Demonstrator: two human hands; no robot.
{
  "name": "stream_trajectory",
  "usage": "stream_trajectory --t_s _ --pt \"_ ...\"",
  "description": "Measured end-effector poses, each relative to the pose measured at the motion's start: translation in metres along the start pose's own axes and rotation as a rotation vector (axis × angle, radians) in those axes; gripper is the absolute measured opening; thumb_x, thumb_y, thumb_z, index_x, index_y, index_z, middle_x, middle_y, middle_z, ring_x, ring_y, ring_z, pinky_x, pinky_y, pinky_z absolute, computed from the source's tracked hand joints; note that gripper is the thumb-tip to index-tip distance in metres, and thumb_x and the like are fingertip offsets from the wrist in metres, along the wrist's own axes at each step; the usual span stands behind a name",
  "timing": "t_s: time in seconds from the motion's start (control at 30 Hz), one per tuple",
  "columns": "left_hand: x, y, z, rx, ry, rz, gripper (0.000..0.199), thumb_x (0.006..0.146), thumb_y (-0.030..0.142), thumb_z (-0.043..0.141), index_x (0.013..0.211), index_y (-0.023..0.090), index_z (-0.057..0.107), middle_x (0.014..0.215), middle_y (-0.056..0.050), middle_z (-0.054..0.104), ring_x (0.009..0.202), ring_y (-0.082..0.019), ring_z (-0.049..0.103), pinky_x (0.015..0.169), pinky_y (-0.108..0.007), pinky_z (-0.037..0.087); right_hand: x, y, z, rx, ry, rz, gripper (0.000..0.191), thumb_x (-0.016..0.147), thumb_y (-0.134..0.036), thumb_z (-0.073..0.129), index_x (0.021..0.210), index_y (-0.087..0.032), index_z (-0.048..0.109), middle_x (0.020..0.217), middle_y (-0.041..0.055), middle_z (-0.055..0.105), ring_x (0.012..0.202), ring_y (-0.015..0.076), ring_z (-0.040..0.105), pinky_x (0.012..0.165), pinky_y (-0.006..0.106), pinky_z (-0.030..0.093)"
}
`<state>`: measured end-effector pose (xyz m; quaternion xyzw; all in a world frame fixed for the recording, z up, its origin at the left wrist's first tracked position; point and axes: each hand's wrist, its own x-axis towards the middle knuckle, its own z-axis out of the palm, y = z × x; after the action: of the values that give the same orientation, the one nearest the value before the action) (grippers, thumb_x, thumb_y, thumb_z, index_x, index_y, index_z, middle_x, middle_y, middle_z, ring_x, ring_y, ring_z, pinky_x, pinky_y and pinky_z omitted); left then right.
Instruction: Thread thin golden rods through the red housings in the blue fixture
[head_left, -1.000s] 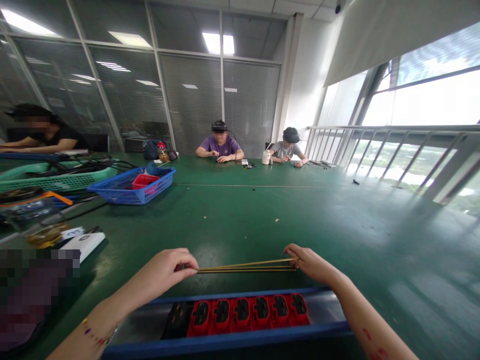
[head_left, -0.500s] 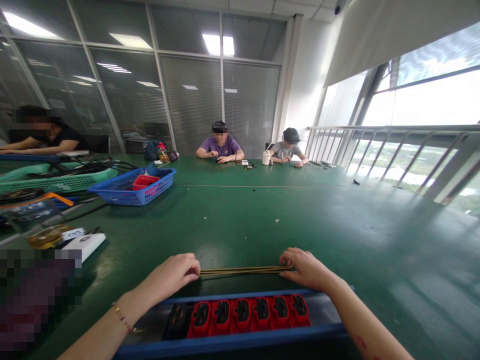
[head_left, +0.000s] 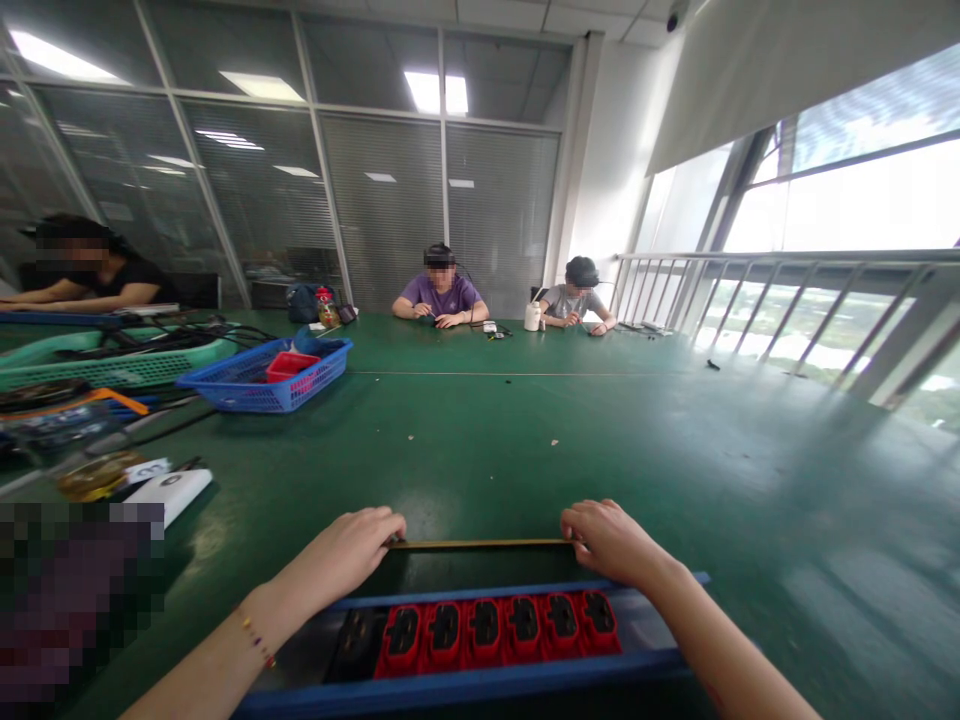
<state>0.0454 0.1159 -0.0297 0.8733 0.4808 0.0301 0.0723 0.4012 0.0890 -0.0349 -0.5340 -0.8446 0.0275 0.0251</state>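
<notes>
Thin yellowish-brown strands [head_left: 480, 544] stretch in a narrow straight line just above the green table. Their left end is pinched in my left hand [head_left: 364, 545], and the fingers of my right hand [head_left: 607, 535] close round the right end. Nearer to me lies a long blue-edged tray [head_left: 465, 692] with a row of several red blocks [head_left: 484, 635] that have black centres. A black block [head_left: 352, 645] sits at the left end of that row. My forearms cross over the tray's two ends.
At the left are a blue basket [head_left: 262, 390] holding a red box, a green basket [head_left: 135, 370] with black cables, and a white device [head_left: 176, 495]. Across the green table [head_left: 480, 420] sit two people, with a white bottle [head_left: 532, 317]; another person sits far left.
The strands, spread slightly apart before, now lie together in one narrower line. Both hands have shifted a little, with their fingers closed more tightly at the ends.
</notes>
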Motion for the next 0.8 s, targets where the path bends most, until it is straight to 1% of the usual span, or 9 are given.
stream_trajectory --t_s 0.13,0.23,0.33,0.4,0.5,0.6,0.63,0.7,0.8 --pt "0.001 0.003 0.002 0.020 0.004 -0.003 0.024 0.072 0.007 0.037 0.080 0.022 0.054 0.079 0.000 0.056 0.074 -0.014 0.053 0.066 -0.024 0.036 -0.001 -0.002 -0.001 -0.041 -0.027 0.011 0.021 0.066 -0.012 0.046 0.084 -0.020 0.056 0.082 0.0031 0.059 0.083 0.0181 0.052 0.070 0.027 0.031" --pt "-0.001 0.004 0.001 0.021 0.009 -0.015 0.019 0.071 0.009 0.037 0.075 0.021 0.052 0.078 0.000 0.054 0.072 -0.014 0.052 0.064 -0.024 0.035 -0.002 -0.003 -0.006 -0.031 -0.002 -0.008 0.018 0.066 -0.012 0.045 0.080 -0.019 0.055 0.082 0.0033 0.056 0.083 0.0185 0.050 0.069 0.027 0.031" --pt "-0.005 0.005 -0.006 -0.041 0.059 -0.040 0.014 0.074 0.014 0.037 0.075 0.021 0.049 0.080 0.000 0.054 0.069 -0.013 0.052 0.062 -0.024 0.034 -0.003 -0.003 -0.014 0.068 0.044 0.026 0.014 0.069 -0.012 0.042 0.077 -0.019 0.051 0.080 0.0024 0.054 0.075 0.0154 0.049 0.065 0.024 0.032" --pt "-0.009 0.007 -0.014 -0.115 0.071 -0.071 0.013 0.077 0.018 0.036 0.079 0.021 0.048 0.075 0.001 0.054 0.065 -0.013 0.051 0.060 -0.023 0.033 -0.005 -0.001 -0.021 0.167 0.033 0.049 0.014 0.073 -0.012 0.038 0.080 -0.019 0.049 0.074 0.0006 0.053 0.066 0.0127 0.047 0.060 0.023 0.032" --pt "-0.016 0.011 -0.027 -0.241 0.031 -0.081 0.016 0.081 0.024 0.034 0.087 0.023 0.049 0.067 0.003 0.055 0.060 -0.012 0.051 0.057 -0.022 0.032 -0.013 0.001 -0.037 0.301 -0.059 0.017 0.014 0.080 -0.018 0.036 0.086 -0.019 0.049 0.064 -0.0023 0.050 0.057 0.0110 0.043 0.054 0.021 0.032" --pt "-0.025 0.018 -0.042 -0.333 -0.015 -0.050 0.019 0.080 0.030 0.038 0.091 0.024 0.052 0.073 0.003 0.057 0.064 -0.012 0.051 0.058 -0.021 0.032 -0.025 0.002 -0.056 0.390 -0.228 -0.036 0.020 0.081 -0.033 0.045 0.094 -0.019 0.051 0.066 -0.0021 0.053 0.056 0.0105 0.045 0.051 0.020 0.033" --pt "-0.029 0.020 -0.048 -0.354 -0.043 -0.046 0.020 0.080 0.033 0.040 0.092 0.023 0.052 0.075 0.003 0.057 0.065 -0.012 0.051 0.058 -0.020 0.033 -0.030 0.001 -0.063 0.418 -0.283 -0.042 0.025 0.080 -0.040 0.046 0.091 -0.018 0.053 0.066 -0.0013 0.054 0.056 0.0106 0.046 0.050 0.020 0.033" --pt "-0.038 0.024 -0.058 -0.385 -0.110 -0.039 0.025 0.079 0.040 0.042 0.092 0.023 0.053 0.074 0.003 0.057 0.065 -0.012 0.051 0.057 -0.020 0.033 -0.037 0.000 -0.073 0.495 -0.355 -0.038 0.033 0.084 -0.045 0.039 0.085 -0.016 0.055 0.066 0.0003 0.056 0.056 0.0103 0.048 0.049 0.019 0.036" --pt "-0.051 0.026 -0.069 -0.428 -0.222 -0.032 0.029 0.079 0.045 0.040 0.091 0.023 0.054 0.071 0.003 0.057 0.065 -0.012 0.051 0.056 -0.019 0.033 -0.042 -0.005 -0.079 0.580 -0.436 -0.035 0.037 0.086 -0.046 0.033 0.086 -0.015 0.054 0.062 0.0008 0.057 0.052 0.0097 0.051 0.048 0.018 0.038"
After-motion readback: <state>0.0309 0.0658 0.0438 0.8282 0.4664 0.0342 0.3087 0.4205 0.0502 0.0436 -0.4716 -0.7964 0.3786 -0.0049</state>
